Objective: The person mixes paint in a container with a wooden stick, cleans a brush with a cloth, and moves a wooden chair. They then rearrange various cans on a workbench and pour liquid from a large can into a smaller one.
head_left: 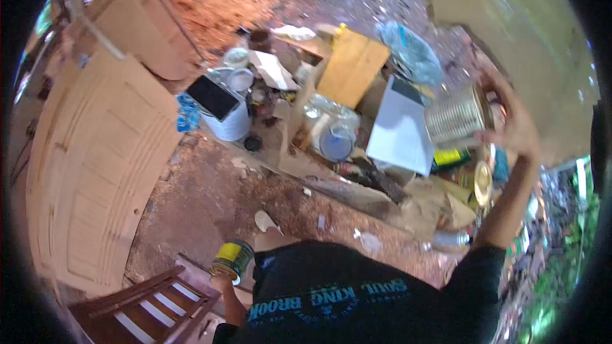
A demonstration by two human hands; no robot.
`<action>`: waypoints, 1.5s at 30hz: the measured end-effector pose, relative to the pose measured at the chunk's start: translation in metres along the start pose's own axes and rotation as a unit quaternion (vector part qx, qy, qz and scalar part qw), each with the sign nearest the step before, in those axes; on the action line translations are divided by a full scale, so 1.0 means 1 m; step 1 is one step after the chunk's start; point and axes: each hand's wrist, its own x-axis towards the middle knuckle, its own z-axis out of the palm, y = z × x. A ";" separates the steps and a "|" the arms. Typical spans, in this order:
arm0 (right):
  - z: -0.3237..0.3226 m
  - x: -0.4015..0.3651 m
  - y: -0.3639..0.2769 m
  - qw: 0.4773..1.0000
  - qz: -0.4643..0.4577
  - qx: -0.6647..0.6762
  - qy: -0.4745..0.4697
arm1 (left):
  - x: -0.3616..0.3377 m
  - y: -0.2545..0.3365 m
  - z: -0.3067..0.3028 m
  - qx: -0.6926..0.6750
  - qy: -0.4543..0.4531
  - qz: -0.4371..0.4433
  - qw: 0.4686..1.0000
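Note:
My right hand [517, 129] is wrapped round one end of a large ribbed metal can [455, 115], held on its side above the right part of the clutter. A white board or sheet [400, 129] lies just left of that can. Low on the left, my left hand [221, 282] grips a smaller tin with a yellow and dark green label [232, 258], close to my shirt and beside a slatted wooden piece [150, 306]. Some fingers of both hands are hidden by the tins or blurred.
Open cardboard box [290, 118] with clear containers and a wooden board [352, 67]. A phone [213, 97] rests on a white bucket [228, 122]. Carved door panels [95, 178] lean at left. Blue plastic bag [413, 54] behind; plastic bottle [451, 238] at right.

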 end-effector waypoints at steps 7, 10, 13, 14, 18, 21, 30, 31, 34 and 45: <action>0.017 0.034 -0.016 0.999 0.020 -0.036 0.027 | 0.108 0.022 -0.078 -0.109 0.061 -0.005 0.992; -0.001 -0.001 -0.035 0.993 0.108 -0.045 0.035 | 0.143 0.042 -0.093 -0.099 0.076 0.037 0.991; -0.035 -0.056 -0.046 0.967 0.236 -0.088 0.025 | 0.160 0.076 -0.102 -0.100 0.078 0.071 0.989; -0.044 -0.077 -0.045 0.967 0.231 -0.104 0.032 | 0.162 0.085 -0.102 -0.101 0.077 0.081 0.989; -0.071 -0.139 -0.039 0.936 0.339 -0.087 0.024 | 0.164 0.106 -0.100 -0.120 0.059 0.106 0.985; -0.076 -0.178 -0.002 0.932 0.347 -0.104 -0.015 | 0.145 0.139 -0.103 -0.154 0.059 0.118 0.979; -0.037 -0.205 0.156 0.983 0.177 -0.053 0.018 | 0.039 0.208 -0.102 -0.320 0.064 0.089 0.941; -0.025 -0.198 0.170 0.983 0.176 -0.054 0.021 | 0.026 0.210 -0.101 -0.362 0.060 0.078 0.927; 0.008 -0.172 0.194 0.987 0.140 -0.080 0.022 | -0.024 0.214 -0.101 -0.306 0.059 0.084 0.946; 0.061 -0.030 0.134 0.996 -0.089 0.013 -0.027 | -0.158 0.163 -0.098 -0.185 0.017 -0.068 0.980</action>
